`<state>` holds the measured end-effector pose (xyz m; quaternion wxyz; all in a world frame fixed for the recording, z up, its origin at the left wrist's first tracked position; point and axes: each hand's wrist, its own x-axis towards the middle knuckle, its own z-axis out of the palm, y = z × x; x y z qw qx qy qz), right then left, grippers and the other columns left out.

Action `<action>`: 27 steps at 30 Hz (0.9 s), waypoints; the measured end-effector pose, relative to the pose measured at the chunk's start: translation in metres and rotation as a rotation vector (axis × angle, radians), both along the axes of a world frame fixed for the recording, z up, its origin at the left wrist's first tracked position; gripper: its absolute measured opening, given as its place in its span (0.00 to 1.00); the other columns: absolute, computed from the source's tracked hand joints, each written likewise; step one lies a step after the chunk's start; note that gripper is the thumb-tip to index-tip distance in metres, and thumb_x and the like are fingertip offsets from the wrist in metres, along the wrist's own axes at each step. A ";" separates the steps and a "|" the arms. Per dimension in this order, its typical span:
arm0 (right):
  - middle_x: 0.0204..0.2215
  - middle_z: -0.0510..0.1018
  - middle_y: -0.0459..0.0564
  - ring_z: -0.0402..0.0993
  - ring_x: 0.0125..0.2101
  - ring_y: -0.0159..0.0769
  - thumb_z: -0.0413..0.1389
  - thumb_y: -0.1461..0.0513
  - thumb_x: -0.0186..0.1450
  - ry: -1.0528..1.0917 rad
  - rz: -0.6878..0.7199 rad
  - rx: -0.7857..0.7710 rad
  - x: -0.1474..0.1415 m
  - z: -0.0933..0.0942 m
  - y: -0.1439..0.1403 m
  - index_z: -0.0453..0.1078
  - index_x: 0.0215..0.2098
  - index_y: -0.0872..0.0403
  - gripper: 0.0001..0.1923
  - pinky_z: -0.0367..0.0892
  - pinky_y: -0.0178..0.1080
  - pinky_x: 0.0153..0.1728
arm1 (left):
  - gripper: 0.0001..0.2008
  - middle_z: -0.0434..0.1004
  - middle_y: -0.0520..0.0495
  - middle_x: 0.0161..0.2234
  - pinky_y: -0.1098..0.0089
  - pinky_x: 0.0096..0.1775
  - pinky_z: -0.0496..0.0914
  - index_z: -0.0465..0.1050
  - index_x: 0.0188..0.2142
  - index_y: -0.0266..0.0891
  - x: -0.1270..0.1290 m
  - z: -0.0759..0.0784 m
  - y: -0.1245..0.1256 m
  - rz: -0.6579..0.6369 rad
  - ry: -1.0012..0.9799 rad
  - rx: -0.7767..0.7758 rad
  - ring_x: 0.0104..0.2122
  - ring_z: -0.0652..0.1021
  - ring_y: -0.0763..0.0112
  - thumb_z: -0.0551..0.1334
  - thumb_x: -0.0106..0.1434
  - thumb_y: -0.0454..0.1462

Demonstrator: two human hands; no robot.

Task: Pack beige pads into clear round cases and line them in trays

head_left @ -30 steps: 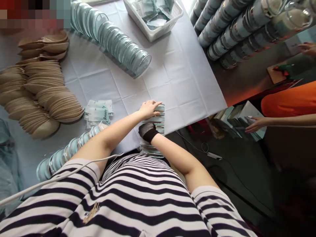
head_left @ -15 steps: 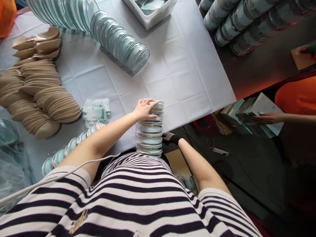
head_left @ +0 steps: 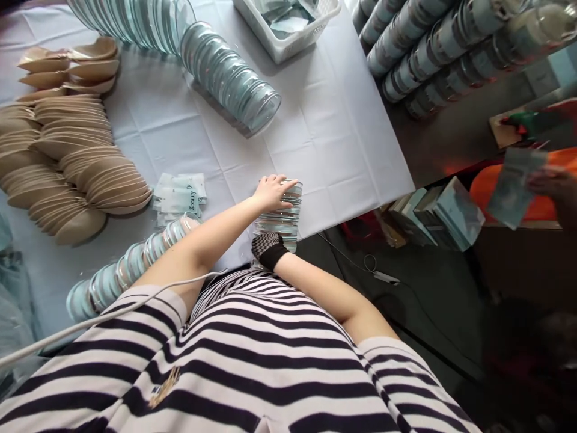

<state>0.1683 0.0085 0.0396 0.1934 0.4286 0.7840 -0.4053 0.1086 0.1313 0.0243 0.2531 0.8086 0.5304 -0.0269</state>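
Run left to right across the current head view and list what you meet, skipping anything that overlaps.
Beige curved nested cups → flat pale-blue and white printed packets → stack of clear round containers → row of pale rectangular blocks → translucent grey-green rectangular sheet.

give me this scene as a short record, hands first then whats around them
left hand: bare, fingers spread on the stack's far part
right hand: in black mesh, against the stack's nearer part
at the hands: stack of clear round containers
table left: nested tan cups, printed packets
table far side: white basket holding packets
off to the right: co-worker's hand, blurred, with a translucent sheet
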 end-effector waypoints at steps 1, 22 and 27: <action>0.42 0.78 0.74 0.75 0.45 0.58 0.50 0.66 0.65 -0.010 0.009 0.005 0.001 -0.002 0.004 0.75 0.39 0.68 0.14 0.66 0.61 0.46 | 0.41 0.57 0.41 0.65 0.52 0.60 0.53 0.53 0.68 0.52 -0.002 0.000 -0.001 0.010 -0.006 0.006 0.62 0.59 0.49 0.63 0.59 0.55; 0.36 0.82 0.52 0.75 0.39 0.36 0.48 0.65 0.64 0.277 -0.285 -0.533 0.137 -0.104 -0.037 0.76 0.31 0.56 0.14 0.67 0.39 0.48 | 0.38 0.51 0.45 0.69 0.46 0.65 0.31 0.62 0.64 0.52 -0.030 0.010 -0.137 -0.272 -0.143 -0.042 0.69 0.47 0.48 0.65 0.56 0.56; 0.38 0.81 0.53 0.73 0.41 0.36 0.47 0.65 0.66 0.299 -0.258 -0.405 0.115 -0.097 -0.043 0.75 0.34 0.56 0.14 0.65 0.39 0.49 | 0.44 0.42 0.42 0.71 0.44 0.65 0.31 0.54 0.68 0.46 -0.018 0.010 -0.188 0.022 0.012 -0.078 0.69 0.42 0.46 0.67 0.56 0.51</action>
